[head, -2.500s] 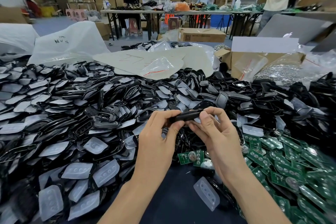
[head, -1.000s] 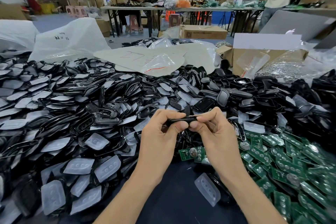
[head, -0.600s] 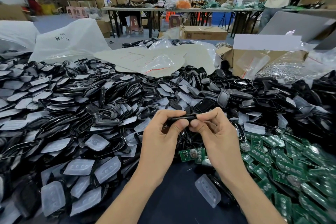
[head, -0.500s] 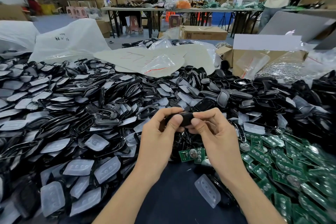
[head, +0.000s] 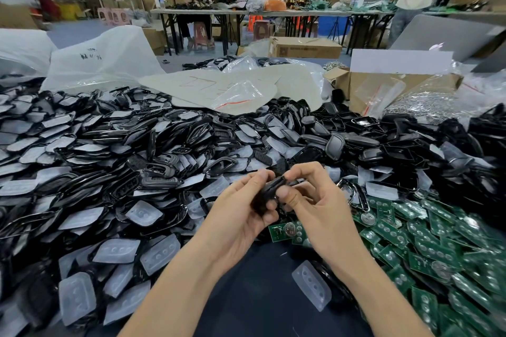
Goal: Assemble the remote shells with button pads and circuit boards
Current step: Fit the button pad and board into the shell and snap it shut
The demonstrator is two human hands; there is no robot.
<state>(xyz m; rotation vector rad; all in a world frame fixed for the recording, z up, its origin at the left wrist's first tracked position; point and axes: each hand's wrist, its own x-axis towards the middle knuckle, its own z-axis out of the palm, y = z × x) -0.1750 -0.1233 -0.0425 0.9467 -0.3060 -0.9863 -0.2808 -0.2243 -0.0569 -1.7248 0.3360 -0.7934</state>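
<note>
A black remote shell sits tilted between my two hands above the dark table. My left hand grips its lower left end with thumb and fingers. My right hand pinches its upper right end, thumb pressed on the front. Most of the shell is hidden by my fingers. A heap of black shells and translucent button pads covers the left and middle. Green circuit boards are piled at the right. One board lies just under my hands, and a single pad rests near my right forearm.
Plastic bags and a flat cardboard sheet lie behind the heap. An open carton with a bag of small metal parts stands at the back right. People work at long tables farther back.
The shell was held level and edge-on at my fingertips. Now it is turned and tilted down to the left, deeper in my left hand, and my right thumb presses on it.
</note>
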